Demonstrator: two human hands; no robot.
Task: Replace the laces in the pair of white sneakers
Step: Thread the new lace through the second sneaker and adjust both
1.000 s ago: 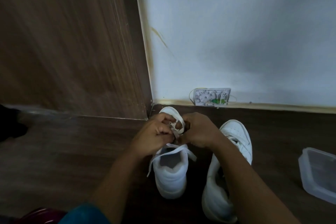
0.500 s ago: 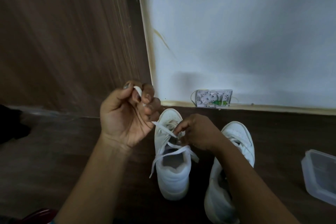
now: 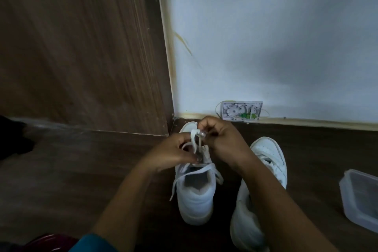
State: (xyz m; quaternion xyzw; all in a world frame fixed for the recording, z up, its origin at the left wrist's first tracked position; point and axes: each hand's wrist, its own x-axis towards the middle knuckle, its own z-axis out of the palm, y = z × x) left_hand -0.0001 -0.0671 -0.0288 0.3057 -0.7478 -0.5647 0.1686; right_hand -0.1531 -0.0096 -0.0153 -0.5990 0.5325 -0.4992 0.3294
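Note:
Two white sneakers stand on the dark wooden floor, toes toward the wall. Over the left sneaker both my hands work a white lace. My right hand pinches the lace end above the eyelets, fingers curled. My left hand rests on the shoe's left side with its fingers curled at the lace over the tongue. A loose stretch of lace crosses the shoe's opening and hangs down its left side. The right sneaker lies partly hidden under my right forearm.
A clear plastic container sits on the floor at the right edge. A small white box with wires is against the white wall's base. A wooden panel rises at the left. A dark red object shows at the bottom.
My left hand, which had drawn the lace up and to the left, has come back down onto the shoe. My right hand has lifted slightly and now pinches the lace end.

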